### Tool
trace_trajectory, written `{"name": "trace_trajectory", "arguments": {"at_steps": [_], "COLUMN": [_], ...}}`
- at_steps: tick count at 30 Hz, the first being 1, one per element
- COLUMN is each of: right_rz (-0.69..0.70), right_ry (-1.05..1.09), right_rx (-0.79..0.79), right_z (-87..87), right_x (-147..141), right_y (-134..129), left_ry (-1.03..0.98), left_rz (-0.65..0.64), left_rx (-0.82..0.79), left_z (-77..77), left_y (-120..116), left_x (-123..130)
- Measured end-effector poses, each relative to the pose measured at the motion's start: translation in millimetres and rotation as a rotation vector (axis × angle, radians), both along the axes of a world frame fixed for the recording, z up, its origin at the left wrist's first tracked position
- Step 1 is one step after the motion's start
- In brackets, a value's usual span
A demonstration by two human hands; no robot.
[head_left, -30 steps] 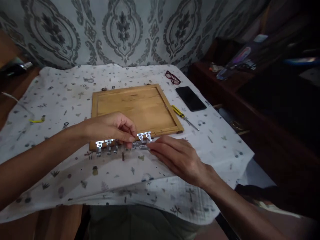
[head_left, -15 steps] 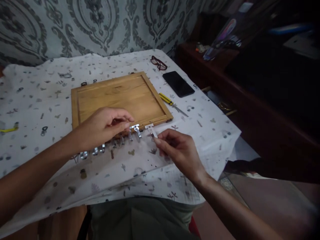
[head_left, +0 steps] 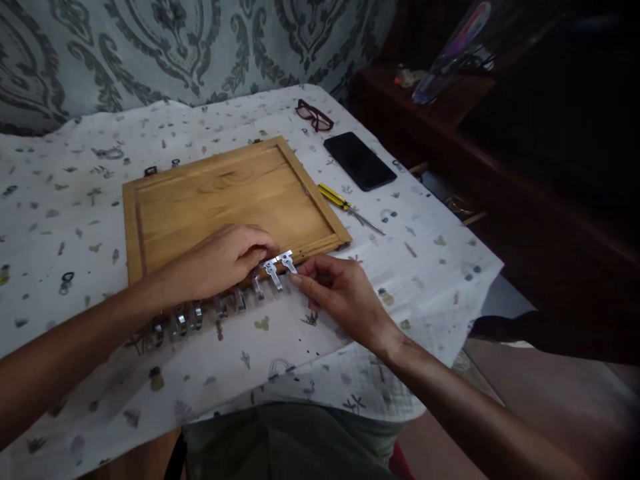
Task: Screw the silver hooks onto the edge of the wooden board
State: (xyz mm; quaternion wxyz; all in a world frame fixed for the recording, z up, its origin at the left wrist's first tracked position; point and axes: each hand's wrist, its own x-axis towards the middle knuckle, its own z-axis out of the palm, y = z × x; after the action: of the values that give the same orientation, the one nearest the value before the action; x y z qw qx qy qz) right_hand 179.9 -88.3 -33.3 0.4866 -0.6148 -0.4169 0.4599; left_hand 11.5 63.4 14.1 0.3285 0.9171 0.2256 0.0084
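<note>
Head view: the left hand point(head_left: 220, 260) lies curled on the near edge of a wooden frame point(head_left: 225, 193). The right hand point(head_left: 345, 297) touches the last of a row of metal hooks point(head_left: 274, 275); I cannot tell if it grips. Past this hook, the edge has no hooks yet.

**A desk covered with a white printed cloth point(head_left: 425, 293)**

On the cloth, in the middle of the frame, there is a wooden board with raised edges point(head_left: 220, 193). To the right of it lies a black phone point(head_left: 359, 161), and below this a yellow-handled screwdriver point(head_left: 333, 197). Dark red glasses point(head_left: 314, 116) lie near the upper edge.
</note>
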Motion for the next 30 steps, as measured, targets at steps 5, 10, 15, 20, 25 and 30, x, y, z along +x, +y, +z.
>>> {"name": "trace_trajectory", "arguments": {"at_steps": [5,10,15,20,25,30], "right_rz": [0.018,0.034,0.049,0.06,0.082,0.101], "right_ry": [0.002,0.012,0.028,0.035,0.036,0.024], "right_rx": [-0.022,-0.036,-0.039,-0.042,-0.041,-0.039], "right_z": [0.6,2.3,4.6,5.2,4.5,3.0], "right_x": [-0.1,-0.1,0.4,2.5,4.5,5.2], "right_y": [2.6,2.1,2.1,2.8,3.7,3.5], "left_ry": [-0.015,-0.025,-0.052,-0.024,0.073,0.183], "left_rz": [-0.037,-0.054,-0.05,-0.059,-0.031,-0.054], "left_rx": [-0.007,0.003,-0.001,-0.002,0.12,0.206], "left_z": [-0.6,-2.9,-1.6,3.6,6.8,10.5], "left_y": [2.4,2.8,2.1,-1.8,-10.4,-17.6], "left_x": [3.3,4.1,4.3,4.5,6.6,8.9]}}
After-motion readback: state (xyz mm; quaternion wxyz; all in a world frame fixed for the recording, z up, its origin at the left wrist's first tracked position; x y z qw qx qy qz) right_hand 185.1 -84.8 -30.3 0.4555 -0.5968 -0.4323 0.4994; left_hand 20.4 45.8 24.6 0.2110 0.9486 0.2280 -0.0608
